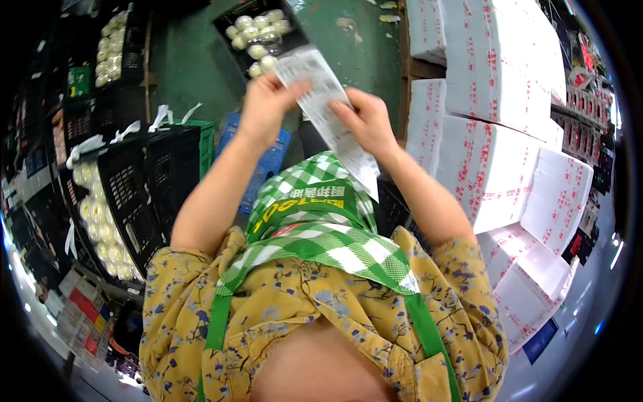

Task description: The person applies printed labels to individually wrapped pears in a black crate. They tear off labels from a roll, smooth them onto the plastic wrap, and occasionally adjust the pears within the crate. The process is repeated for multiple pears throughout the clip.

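Note:
A long white strip of printed labels or paper (320,100) hangs slanted in front of my green checked apron. Its far end is pinched in my left hand (269,106), the thumb lying across the front. My right hand (365,122) grips the strip's right edge lower down, thumb on top and the other fingers partly hidden. Just beyond the strip stands a black crate (295,41) on the floor. Several pale, round vegetables (258,30) lie in it, seemingly in clear wrap; I cannot make out their kind. The strip's near end hangs loose by the apron.
White cartons with red print (489,60) are stacked along my right side. On the left stand black crates (127,184) of pale round produce, with a green crate (205,137) beside them. A blue plastic crate or pallet (273,157) lies below my left forearm, on the green floor (187,53).

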`<move>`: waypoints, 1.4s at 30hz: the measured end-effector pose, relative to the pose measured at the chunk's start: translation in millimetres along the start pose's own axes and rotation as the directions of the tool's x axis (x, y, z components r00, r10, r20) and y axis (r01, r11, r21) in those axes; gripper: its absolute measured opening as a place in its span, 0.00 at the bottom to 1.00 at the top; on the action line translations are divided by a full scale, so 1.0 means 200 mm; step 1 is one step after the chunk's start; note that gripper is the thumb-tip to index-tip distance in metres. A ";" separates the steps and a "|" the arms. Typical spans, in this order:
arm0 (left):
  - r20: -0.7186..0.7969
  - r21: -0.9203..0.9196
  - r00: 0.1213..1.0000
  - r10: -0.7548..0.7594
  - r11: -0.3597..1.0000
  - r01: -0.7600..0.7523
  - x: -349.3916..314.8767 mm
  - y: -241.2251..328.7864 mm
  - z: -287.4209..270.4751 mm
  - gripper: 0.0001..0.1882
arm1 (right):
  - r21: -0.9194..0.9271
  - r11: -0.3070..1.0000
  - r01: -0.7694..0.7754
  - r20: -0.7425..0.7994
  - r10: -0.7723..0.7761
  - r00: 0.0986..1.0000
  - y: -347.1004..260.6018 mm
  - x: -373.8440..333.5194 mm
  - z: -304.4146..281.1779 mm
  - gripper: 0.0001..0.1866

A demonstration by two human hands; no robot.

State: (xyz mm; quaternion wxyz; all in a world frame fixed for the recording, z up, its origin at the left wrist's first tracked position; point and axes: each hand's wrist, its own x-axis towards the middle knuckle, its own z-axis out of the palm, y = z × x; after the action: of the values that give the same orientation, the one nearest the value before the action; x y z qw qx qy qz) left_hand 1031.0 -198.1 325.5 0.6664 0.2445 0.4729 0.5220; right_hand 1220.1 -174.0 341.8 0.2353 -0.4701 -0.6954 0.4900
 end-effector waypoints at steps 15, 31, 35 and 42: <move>-0.513 -0.080 0.778 0.363 0.882 -0.465 0.73 0.93 -0.36 0.15 | 0.085 0.972 -0.217 0.685 0.101 0.722 0.49 0.60 -0.22 0.11; -0.121 -0.031 0.991 -0.056 0.998 0.053 1.05 0.33 -0.48 0.08 | 0.434 0.900 -0.044 -0.074 0.085 0.994 0.00 1.48 0.21 0.05; 0.030 -0.068 0.962 -0.272 0.959 0.274 1.32 0.33 -0.84 0.13 | 0.354 0.907 -0.226 -0.232 0.320 0.919 0.16 1.71 0.53 0.07; 0.105 -0.109 0.852 -0.513 0.846 0.523 1.77 0.07 -1.41 0.06 | 0.692 0.645 -0.324 -0.250 0.635 0.731 0.51 2.25 0.95 0.09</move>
State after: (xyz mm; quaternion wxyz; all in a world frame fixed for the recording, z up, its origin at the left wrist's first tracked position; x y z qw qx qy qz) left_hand 777.3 86.9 83.0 0.8139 0.0812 0.4609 0.3443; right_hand 912.0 144.9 111.7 0.3904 -0.6457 -0.2650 0.6004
